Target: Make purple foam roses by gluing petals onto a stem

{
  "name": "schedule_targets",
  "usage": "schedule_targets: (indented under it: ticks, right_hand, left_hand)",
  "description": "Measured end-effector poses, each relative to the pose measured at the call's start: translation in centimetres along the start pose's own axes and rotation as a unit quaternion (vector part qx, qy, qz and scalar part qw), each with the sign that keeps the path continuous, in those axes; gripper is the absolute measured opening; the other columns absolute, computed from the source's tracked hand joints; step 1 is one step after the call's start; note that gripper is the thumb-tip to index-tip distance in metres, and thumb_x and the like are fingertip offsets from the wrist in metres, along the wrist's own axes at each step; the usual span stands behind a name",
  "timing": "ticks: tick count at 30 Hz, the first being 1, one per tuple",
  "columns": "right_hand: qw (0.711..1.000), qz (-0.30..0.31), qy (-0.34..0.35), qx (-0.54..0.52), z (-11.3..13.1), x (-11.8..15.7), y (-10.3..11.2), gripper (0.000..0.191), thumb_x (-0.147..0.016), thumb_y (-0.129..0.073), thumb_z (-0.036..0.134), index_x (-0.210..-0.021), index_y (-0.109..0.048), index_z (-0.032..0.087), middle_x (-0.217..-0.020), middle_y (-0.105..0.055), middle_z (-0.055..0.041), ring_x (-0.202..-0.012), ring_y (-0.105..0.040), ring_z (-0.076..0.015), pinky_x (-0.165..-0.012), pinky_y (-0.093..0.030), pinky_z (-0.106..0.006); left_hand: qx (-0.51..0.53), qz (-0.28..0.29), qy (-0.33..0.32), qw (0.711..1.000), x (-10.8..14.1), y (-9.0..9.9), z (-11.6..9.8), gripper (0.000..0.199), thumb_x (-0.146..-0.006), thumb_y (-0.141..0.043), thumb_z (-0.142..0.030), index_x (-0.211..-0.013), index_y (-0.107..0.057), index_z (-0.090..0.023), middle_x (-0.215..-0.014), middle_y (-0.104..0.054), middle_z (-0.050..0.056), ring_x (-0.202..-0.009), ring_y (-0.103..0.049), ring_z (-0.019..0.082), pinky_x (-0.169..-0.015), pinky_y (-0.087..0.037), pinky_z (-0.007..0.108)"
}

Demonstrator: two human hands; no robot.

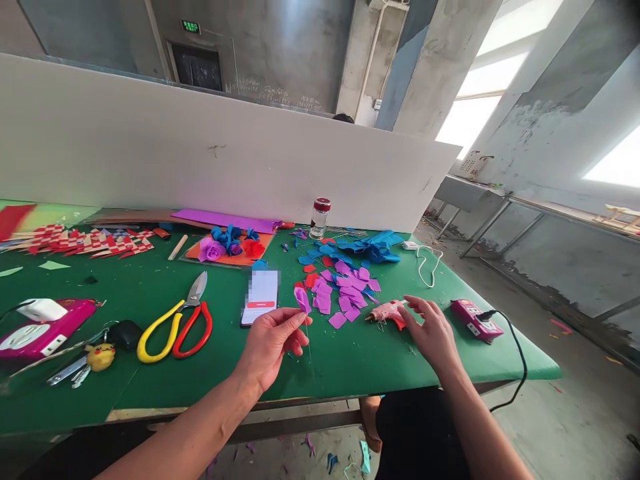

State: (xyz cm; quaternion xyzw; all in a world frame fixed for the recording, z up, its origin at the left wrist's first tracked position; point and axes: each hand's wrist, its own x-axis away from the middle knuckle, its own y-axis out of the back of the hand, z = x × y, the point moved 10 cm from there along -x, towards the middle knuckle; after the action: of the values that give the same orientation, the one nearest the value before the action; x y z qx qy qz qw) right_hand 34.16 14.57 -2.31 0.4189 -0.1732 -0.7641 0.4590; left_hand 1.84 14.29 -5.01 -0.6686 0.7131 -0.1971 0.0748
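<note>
My left hand point(275, 340) pinches a small purple crepe-paper flower bud point(302, 299) on a thin wire stem, held upright above the green table. My right hand point(430, 330) is at the back end of a pink glue gun point(387, 311) with a red trigger, its fingers apart around that end. The gun lies on the table, nozzle to the left. Between and beyond the hands is a loose spread of purple paper petals point(353, 293), with red and blue petals among them. A lit phone point(261, 297) lies just behind my left hand.
Yellow-and-red-handled scissors point(183, 327) lie left, near keys with a yellow charm point(101, 357). Pink power strips point(475, 320) sit at both sides. Finished paper flowers point(230, 245), a red-lidded jar point(321, 219) and blue crepe paper point(375, 247) stand farther back, before a white partition point(225, 153).
</note>
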Motion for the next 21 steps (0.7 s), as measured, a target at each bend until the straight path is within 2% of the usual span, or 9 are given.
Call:
schedule_targets:
  ticks: [2, 3, 6, 9, 12, 21]
  right_hand:
    - [0.99, 0.031, 0.003, -0.141, 4.1, 1.1, -1.5, 0.04, -0.088, -0.049, 0.05, -0.11, -0.066, 0.022, -0.105, -0.067, -0.0101, -0.097, -0.061, -0.0252, -0.085, -0.046, -0.039]
    - [0.975, 0.063, 0.004, -0.214, 6.3, 1.8, -2.8, 0.038, -0.088, -0.049, 0.047, -0.111, -0.066, 0.023, -0.106, -0.068, -0.0094, -0.1, -0.06, -0.0252, -0.088, -0.046, -0.039]
    - [0.904, 0.172, -0.043, -0.388, 11.6, 3.9, -7.7, 0.034, -0.087, -0.054, 0.043, -0.11, -0.069, 0.023, -0.109, -0.07, -0.0087, -0.102, -0.061, -0.0256, -0.088, -0.046, -0.038]
    - [0.848, 0.219, -0.082, -0.476, 14.6, 5.1, -11.2, 0.033, -0.083, -0.059, 0.041, -0.107, -0.071, 0.022, -0.107, -0.071, -0.0074, -0.103, -0.061, -0.0258, -0.089, -0.046, -0.038]
    - [0.829, 0.217, -0.092, -0.507, 15.6, 5.2, -12.4, 0.03, -0.081, -0.06, 0.037, -0.104, -0.072, 0.022, -0.107, -0.072, -0.0064, -0.104, -0.061, -0.0248, -0.094, -0.043, -0.038]
    - [0.836, 0.168, -0.107, -0.511, 15.6, 5.3, -12.2, 0.027, -0.076, -0.065, 0.038, -0.095, -0.074, 0.021, -0.098, -0.074, -0.0066, -0.097, -0.064, -0.0249, -0.09, -0.046, -0.039]
  left_hand:
    - [-0.005, -0.006, -0.005, 1.0, 0.1, 0.0, -0.2, 0.023, -0.065, -0.079, -0.032, -0.075, -0.071, -0.012, -0.073, -0.07, 0.006, -0.046, -0.056, 0.008, -0.04, -0.044, 0.019]
    - [-0.005, -0.009, -0.006, 1.0, 0.2, 0.1, -0.3, 0.023, -0.065, -0.079, -0.031, -0.075, -0.071, -0.012, -0.073, -0.07, 0.006, -0.046, -0.057, 0.008, -0.04, -0.045, 0.019]
    - [-0.005, -0.014, -0.007, 1.0, 0.3, 0.1, -0.4, 0.024, -0.066, -0.078, -0.032, -0.078, -0.071, -0.012, -0.076, -0.071, 0.006, -0.047, -0.06, 0.01, -0.041, -0.047, 0.02]
    - [-0.006, -0.013, -0.006, 1.0, 0.2, 0.2, -0.5, 0.025, -0.068, -0.077, -0.032, -0.081, -0.07, -0.013, -0.079, -0.072, 0.006, -0.049, -0.063, 0.012, -0.042, -0.049, 0.021]
    - [0.002, -0.009, 0.002, 1.0, 0.1, 0.4, -0.4, 0.024, -0.068, -0.078, -0.029, -0.082, -0.07, -0.012, -0.077, -0.072, 0.006, -0.052, -0.065, 0.013, -0.045, -0.052, 0.022]
    - [0.043, -0.005, 0.015, 0.999, 0.0, 0.5, -0.1, 0.017, -0.068, -0.078, -0.019, -0.081, -0.071, -0.01, -0.074, -0.072, 0.008, -0.057, -0.068, 0.015, -0.056, -0.058, 0.024]
